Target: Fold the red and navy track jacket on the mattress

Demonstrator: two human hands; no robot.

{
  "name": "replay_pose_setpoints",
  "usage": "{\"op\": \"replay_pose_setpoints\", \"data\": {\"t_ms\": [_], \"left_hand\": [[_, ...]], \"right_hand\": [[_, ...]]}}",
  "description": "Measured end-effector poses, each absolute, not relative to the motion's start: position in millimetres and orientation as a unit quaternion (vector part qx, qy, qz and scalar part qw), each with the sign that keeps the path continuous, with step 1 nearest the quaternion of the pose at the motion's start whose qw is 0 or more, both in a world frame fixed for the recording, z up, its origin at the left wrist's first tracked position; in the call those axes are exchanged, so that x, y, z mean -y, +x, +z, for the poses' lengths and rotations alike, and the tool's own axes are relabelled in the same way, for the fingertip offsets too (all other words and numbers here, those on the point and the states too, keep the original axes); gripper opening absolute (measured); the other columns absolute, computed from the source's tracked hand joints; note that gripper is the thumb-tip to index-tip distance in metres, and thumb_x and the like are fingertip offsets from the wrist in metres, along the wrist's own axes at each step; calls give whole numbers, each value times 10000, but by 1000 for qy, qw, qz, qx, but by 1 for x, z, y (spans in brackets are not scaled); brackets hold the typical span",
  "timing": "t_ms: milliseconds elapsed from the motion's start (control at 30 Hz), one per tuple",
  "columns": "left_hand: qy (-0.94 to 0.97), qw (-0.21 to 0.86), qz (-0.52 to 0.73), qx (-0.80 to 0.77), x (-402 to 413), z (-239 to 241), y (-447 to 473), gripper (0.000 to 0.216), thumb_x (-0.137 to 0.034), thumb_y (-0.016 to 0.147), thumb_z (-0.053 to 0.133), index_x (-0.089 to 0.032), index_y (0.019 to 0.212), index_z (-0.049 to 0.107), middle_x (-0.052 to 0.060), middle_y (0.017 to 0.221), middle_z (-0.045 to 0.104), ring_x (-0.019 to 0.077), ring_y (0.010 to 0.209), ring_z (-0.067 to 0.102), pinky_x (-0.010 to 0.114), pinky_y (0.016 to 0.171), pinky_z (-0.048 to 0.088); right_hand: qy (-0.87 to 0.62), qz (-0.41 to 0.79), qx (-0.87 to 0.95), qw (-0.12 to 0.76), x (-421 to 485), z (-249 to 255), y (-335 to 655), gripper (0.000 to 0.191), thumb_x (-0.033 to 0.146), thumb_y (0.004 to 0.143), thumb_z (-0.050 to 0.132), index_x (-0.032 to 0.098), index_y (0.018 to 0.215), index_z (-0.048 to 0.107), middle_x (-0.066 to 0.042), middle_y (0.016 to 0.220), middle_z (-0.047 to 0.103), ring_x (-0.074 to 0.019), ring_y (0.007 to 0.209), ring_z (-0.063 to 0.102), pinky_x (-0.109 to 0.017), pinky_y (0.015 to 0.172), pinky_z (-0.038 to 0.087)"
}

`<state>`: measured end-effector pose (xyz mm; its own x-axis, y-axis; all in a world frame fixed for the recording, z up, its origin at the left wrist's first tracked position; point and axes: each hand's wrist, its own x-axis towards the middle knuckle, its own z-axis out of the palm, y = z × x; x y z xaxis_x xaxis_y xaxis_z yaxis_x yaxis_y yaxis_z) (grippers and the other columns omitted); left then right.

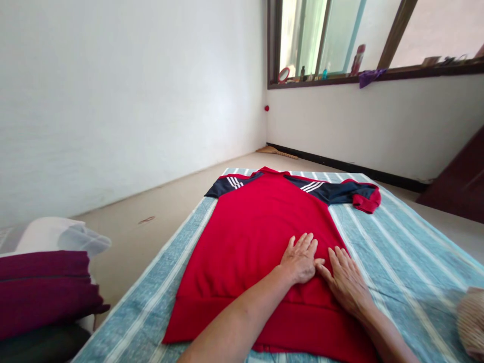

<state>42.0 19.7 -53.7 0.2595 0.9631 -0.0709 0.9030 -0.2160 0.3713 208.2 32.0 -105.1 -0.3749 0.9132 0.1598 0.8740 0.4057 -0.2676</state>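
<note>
A red jacket [242,242] with dark navy shoulders and sleeves and white stripes lies spread flat, its collar at the far end. Its right sleeve reaches out and ends in a red cuff; the left sleeve shows only in part. My left hand [300,259] rests flat on the red body, right of its middle, fingers stretched out. Close beside it, my right hand [346,282] lies with spread fingers along the right edge of the jacket. The thumbs nearly meet. Neither hand grips the cloth.
Under the jacket is a blue-green striped sheet [412,257]. Folded maroon clothes [41,292] are stacked at the left, with white cloth [64,234] behind. A beige knitted item [471,322] sits at the right edge. Beyond stand white walls and a window sill [340,79] with small items.
</note>
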Motion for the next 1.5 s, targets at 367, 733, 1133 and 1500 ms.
{"op": "replay_pose_setpoints", "data": {"t_ms": [367, 733, 1133, 1500], "left_hand": [[738, 180, 71, -647, -9, -46, 27, 692, -547, 956, 240, -109, 1490, 276, 132, 1587, 167, 244, 1471, 97, 504, 1187, 108], [610, 50, 5, -791, 41, -23, -45, 707, -532, 943, 310, -69, 1476, 315, 170, 1563, 204, 282, 1459, 152, 507, 1166, 166], [523, 40, -52, -850, 70, -27, -81, 730, -556, 939, 255, -74, 1485, 296, 140, 1567, 185, 263, 1459, 155, 479, 1161, 180], [445, 25, -96, -890, 91, -26, -109, 768, -532, 899, 334, -58, 1495, 233, 124, 1568, 144, 268, 1459, 143, 476, 1165, 175]], "right_hand": [[-484, 58, 863, 132, -25, -108, 208, 794, 633, 883, 328, 59, 1425, 411, -186, 1515, 324, -290, 1433, 218, -466, 1158, 182], [-500, 57, 859, 90, -24, -94, 202, 774, 608, 906, 339, 57, 1446, 390, -182, 1534, 277, -290, 1434, 210, -453, 1169, 163], [-496, 101, 859, 80, -44, -48, 175, 826, 658, 915, 280, 63, 1488, 301, -175, 1559, 189, -283, 1447, 142, -450, 1160, 186], [-497, 107, 860, 41, -125, -72, 149, 864, 690, 912, 250, 46, 1487, 286, -187, 1562, 181, -302, 1450, 119, -446, 1170, 116]]}}
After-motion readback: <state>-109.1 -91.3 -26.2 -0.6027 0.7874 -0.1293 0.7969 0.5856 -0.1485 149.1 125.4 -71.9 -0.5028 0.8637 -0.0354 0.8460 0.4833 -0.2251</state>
